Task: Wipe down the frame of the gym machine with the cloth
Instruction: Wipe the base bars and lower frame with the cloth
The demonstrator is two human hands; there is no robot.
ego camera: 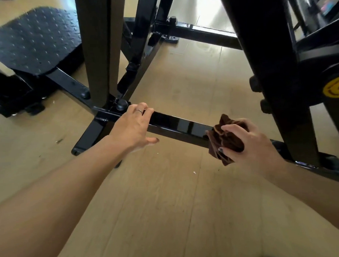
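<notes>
- Floor (pixel 168 215), lower half of frame: pale wood boards with small specks of debris just below the bar. Risk: grit picked up by the cloth could scratch the glossy paint.
- Right hand (pixel 250 144), centre right: grip closed on a bunched brown cloth (pixel 225 139), which is pressed on the horizontal base bar (pixel 180 126) of the frame. Risk: the wad is crumpled, so only a small face meets the metal and the bar's far and under sides may go unwiped; loose folds hanging below could drag on the floor.
- Left hand (pixel 133 127), centre: fingers curled over the bar's top edge, thumb free beneath, holding nothing else. Risk: it lies in the cloth's likely path leftward, and may leave fresh prints on the gloss.
- Bolt cap (pixel 122 105) at the joint, just beyond the left hand: cloth may snag here.
- Textured footplate (pixel 35 40), upper left, and yellow-marked weight disc (pixel 334 88), right edge: knuckles could strike the adjacent uprights.
</notes>
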